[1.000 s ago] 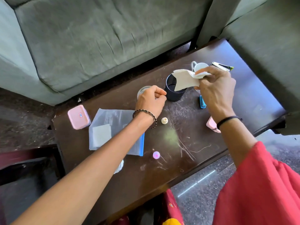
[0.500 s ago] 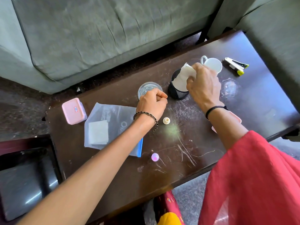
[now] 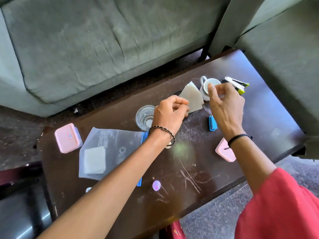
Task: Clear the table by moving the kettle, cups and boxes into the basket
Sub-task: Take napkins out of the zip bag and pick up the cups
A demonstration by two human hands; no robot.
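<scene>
On the dark wooden table (image 3: 195, 171) my left hand (image 3: 170, 112) pinches the lower edge of a folded white paper (image 3: 191, 97). It covers a black mesh cup, of which only a dark sliver shows behind the paper. My right hand (image 3: 224, 104) hovers with loosely curled fingers over a small white cup (image 3: 213, 82) and holds nothing that I can see. A clear glass (image 3: 144, 118) stands just left of my left hand. One pink box (image 3: 68, 138) lies at the table's left end, another (image 3: 224, 153) under my right forearm. No kettle or basket is identifiable.
A stapler (image 3: 236, 84) lies right of the white cup and a blue clip (image 3: 212, 123) below my right hand. A zip bag (image 3: 110, 152) with a white pad and a lilac cap (image 3: 156, 185) lie nearer me. Grey sofas (image 3: 103, 40) border the table.
My right hand has let go of the white paper and moved right over the white cup. My left hand has moved right from beside the glass and taken the paper.
</scene>
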